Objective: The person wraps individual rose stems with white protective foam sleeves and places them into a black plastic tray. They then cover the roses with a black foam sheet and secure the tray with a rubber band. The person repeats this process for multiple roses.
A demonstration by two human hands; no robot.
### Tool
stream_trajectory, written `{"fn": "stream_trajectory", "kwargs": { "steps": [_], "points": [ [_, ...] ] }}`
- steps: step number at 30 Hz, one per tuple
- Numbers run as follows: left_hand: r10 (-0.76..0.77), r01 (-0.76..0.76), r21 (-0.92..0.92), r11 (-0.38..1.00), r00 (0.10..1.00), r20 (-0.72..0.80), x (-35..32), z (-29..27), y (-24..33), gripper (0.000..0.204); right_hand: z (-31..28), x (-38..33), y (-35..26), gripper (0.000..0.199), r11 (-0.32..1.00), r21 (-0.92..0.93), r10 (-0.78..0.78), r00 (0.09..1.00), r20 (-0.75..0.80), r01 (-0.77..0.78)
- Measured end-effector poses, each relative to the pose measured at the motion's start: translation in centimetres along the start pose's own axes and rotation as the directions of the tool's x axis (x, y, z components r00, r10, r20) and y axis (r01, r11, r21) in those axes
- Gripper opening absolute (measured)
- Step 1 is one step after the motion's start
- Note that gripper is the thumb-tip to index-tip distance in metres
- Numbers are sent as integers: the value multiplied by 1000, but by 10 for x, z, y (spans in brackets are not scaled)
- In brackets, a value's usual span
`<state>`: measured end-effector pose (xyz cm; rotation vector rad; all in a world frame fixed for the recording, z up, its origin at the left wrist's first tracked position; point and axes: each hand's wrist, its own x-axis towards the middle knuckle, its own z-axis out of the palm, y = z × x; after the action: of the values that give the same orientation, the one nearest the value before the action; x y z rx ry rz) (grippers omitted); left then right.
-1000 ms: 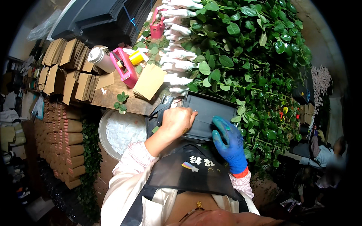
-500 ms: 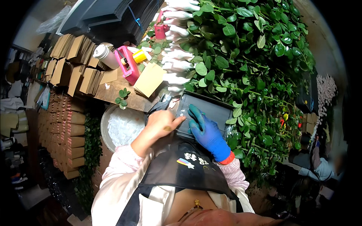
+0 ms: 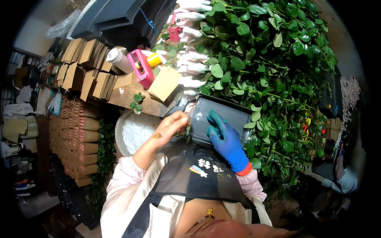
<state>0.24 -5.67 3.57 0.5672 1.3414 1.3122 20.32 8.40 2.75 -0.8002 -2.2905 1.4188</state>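
A flat black rectangular box (image 3: 226,113) lies in front of me against a mass of green leafy plants (image 3: 270,67). My right hand (image 3: 224,137), in a blue glove, rests flat on the box's near side. My bare left hand (image 3: 172,125) pinches something small and clear at the box's left edge, by a dark tape dispenser (image 3: 180,106). What the fingers pinch is too small to name.
A wooden bench (image 3: 151,105) holds a pink tape dispenser (image 3: 143,71), a yellow roll (image 3: 154,59), tan envelopes (image 3: 164,83), a white cup (image 3: 119,60) and stacked cardboard sleeves (image 3: 85,75). A round basin (image 3: 119,133) of white pieces sits below. White wrapped stems (image 3: 190,51) line the plants.
My gloved right hand slid from the box's right end to its middle and lies flat there. My left hand shifted to the box's left edge and closed into a pinch.
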Motion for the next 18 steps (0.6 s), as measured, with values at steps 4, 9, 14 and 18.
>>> {"fn": "stream_trajectory", "kwargs": {
  "steps": [4, 9, 14, 18],
  "points": [
    [62, -77, 173, 982, 994, 92, -1, 26, 6, 19, -17, -6, -15, 37, 909, 366, 163, 979, 120, -197],
    [205, -252, 455, 854, 967, 150, -2, 45, 6, 9, -17, -4, -22, 29, 737, 560, 331, 924, 188, -378],
    [-82, 70, 101, 992, 989, 123, 5, 37, -8, 19, -7, -8, -18, 18, 937, 350, -3, 1000, -29, 13],
    [145, -158, 312, 937, 987, 66, -1, 39, 0, 19, -1, -5, -25, 14, 923, -41, -384, 903, -193, 383]
  ]
}}
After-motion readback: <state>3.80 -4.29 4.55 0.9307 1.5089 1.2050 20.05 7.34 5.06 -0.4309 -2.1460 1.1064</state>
